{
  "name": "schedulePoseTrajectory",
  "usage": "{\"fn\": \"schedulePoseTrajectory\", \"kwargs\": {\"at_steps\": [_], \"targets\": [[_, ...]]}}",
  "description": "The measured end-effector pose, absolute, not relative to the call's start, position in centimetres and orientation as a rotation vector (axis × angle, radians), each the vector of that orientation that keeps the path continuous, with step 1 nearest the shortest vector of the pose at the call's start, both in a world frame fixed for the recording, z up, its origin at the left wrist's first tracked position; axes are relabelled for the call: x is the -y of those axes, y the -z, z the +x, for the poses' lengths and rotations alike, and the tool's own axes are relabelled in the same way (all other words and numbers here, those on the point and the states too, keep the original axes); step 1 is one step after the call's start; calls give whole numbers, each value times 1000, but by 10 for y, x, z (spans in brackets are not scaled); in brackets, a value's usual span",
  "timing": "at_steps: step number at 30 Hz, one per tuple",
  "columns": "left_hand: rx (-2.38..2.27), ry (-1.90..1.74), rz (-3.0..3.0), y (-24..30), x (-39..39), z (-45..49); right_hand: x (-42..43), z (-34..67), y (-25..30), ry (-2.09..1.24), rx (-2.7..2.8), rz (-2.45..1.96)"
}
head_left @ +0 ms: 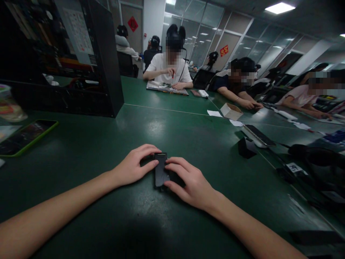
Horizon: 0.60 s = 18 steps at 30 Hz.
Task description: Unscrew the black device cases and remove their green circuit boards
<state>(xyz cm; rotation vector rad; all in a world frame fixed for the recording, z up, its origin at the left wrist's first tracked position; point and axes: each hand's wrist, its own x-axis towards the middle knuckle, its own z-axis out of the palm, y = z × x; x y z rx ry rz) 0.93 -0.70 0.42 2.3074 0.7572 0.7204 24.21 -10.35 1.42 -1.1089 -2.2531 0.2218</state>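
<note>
On the green bench [140, 126], a small black device [161, 171] lies flat between the person's two hands. The left hand [134, 164] is curled at the device's left side, gripping it lightly with the thumb at its left edge and the fingertips by its far end. The right hand [190, 180] is bent around the device's right side, gripping it lightly with thumb and fingertips at that edge. How firmly either hand presses, I cannot tell. Well to the left of the device lies a phone [31, 136] with a green edge; beyond the device and to its left stands a large black case [105, 75]. Beyond it and to its right sits a small box [231, 111]. Straight beyond it, across the bench, sits a co-worker in a white shirt [159, 66].
</note>
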Motion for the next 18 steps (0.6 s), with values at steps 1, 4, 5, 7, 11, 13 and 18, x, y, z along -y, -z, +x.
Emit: {"fn": "schedulePoseTrajectory", "kwargs": {"at_steps": [1,4,5,7,11,13,18], "targets": [[-751,-682,2334,-5,8,9,102,244,-15,-188,2266,-1150],[-790,-542,2380,-7,12,9,93,253,-15,-170,2269,-1373],[-816,-498,2385,-9,14,9,90,256,-15,-195,2267,-1457],[-861,-431,2393,-12,16,9,85,261,-15,-279,2269,-1595],[-901,-367,2415,-15,21,10,83,261,-16,-394,2302,-1676],[-913,-363,2416,-14,24,11,85,258,-16,-378,2326,-1661],[-924,-462,2329,-8,32,15,89,252,-14,-345,2342,-1676]]}}
